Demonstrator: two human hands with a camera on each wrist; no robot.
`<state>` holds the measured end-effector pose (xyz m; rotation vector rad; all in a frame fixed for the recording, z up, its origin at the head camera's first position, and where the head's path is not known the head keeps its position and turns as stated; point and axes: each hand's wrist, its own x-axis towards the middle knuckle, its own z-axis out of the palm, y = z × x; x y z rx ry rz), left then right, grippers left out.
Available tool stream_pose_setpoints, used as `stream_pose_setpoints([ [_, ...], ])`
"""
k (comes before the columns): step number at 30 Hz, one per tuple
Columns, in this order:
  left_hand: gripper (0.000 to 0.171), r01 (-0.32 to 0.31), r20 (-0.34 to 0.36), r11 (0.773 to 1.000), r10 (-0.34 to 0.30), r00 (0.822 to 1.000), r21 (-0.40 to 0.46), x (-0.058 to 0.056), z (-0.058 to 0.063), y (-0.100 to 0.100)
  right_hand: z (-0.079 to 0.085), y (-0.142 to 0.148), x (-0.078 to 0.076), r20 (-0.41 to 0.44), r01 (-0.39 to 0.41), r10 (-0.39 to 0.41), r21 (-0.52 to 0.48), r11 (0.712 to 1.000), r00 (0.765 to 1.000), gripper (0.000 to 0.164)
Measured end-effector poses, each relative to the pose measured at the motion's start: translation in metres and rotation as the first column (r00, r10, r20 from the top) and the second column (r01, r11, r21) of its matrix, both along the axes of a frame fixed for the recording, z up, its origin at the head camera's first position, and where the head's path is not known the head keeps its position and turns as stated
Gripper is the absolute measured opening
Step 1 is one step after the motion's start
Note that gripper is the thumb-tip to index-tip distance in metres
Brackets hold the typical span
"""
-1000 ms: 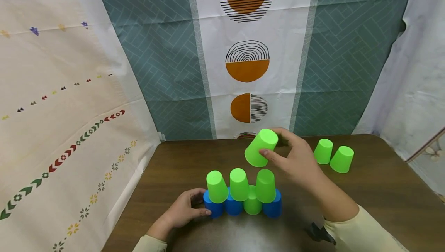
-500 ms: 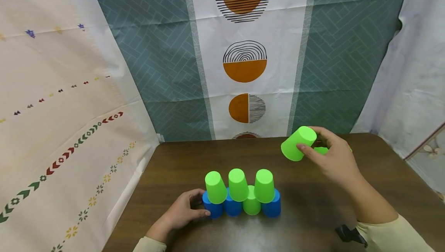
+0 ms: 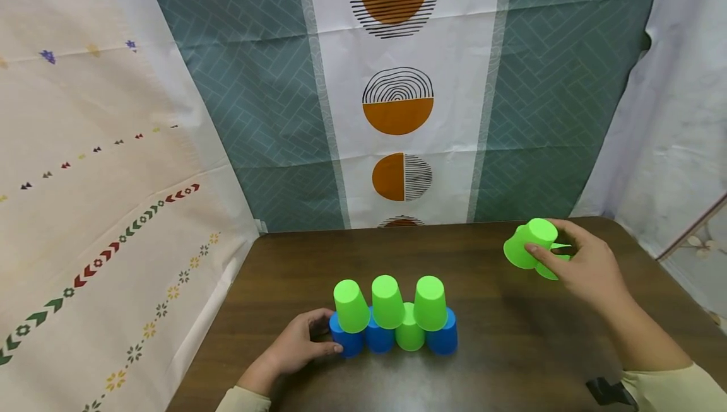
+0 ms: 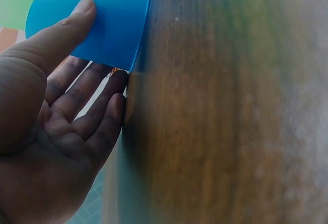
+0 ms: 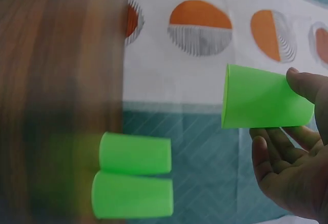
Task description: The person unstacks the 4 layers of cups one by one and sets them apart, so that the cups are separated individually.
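My left hand [image 3: 301, 342] holds the leftmost blue cup [image 3: 346, 339] of a low stack, thumb in front and fingers behind. Several upside-down cups make the bottom row, a green cup [image 3: 410, 335] among blue ones. Three green cups, the middle one [image 3: 387, 303] included, stand upside down on top. Toward the back right, my right hand [image 3: 593, 267] grips a green cup [image 5: 266, 98] by its closed end, tilted with its mouth down. In the right wrist view this cup is off the table, above two green cups [image 5: 136, 155] standing side by side, which the hand partly hides from the head.
The brown wooden table [image 3: 318, 260] carries everything. A patterned cloth [image 3: 397, 159] hangs behind its far edge, and a cream embroidered cloth [image 3: 130, 210] hangs along the left. A black strap [image 3: 610, 393] shows at the right sleeve.
My right hand has carried the green cup rightward, from above the stack to over the two cups at the back right. The left hand and the stack have stayed put.
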<state>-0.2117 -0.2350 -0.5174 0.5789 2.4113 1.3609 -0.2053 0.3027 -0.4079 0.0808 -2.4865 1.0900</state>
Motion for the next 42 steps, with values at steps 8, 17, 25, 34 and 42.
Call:
stream_pose_setpoints([
  [8,0.046,-0.003,0.013,1.0,0.003,1.0,0.001,0.0,0.0,0.0,-0.02,0.025,-0.001,0.052,0.033,-0.033,-0.011,0.999,0.998,0.059],
  [17,0.047,-0.004,0.017,1.0,0.004,1.0,0.007,-0.001,0.0,-0.001,-0.042,0.041,-0.002,0.15,0.031,-0.044,0.091,0.995,0.988,0.072],
  [25,0.047,-0.002,0.01,1.0,0.002,1.0,0.009,0.0,-0.001,0.0,-0.061,0.047,-0.006,0.201,0.016,-0.043,0.135,0.991,0.979,0.075],
  [34,0.047,-0.001,0.009,1.0,0.001,1.0,0.018,0.0,-0.001,-0.001,-0.071,0.048,-0.009,0.215,-0.004,-0.033,0.169,0.986,0.976,0.077],
  [42,0.046,0.002,0.01,1.0,-0.003,1.0,0.02,0.0,-0.001,0.0,-0.075,0.047,-0.01,0.24,-0.005,-0.038,0.176,0.984,0.97,0.081],
])
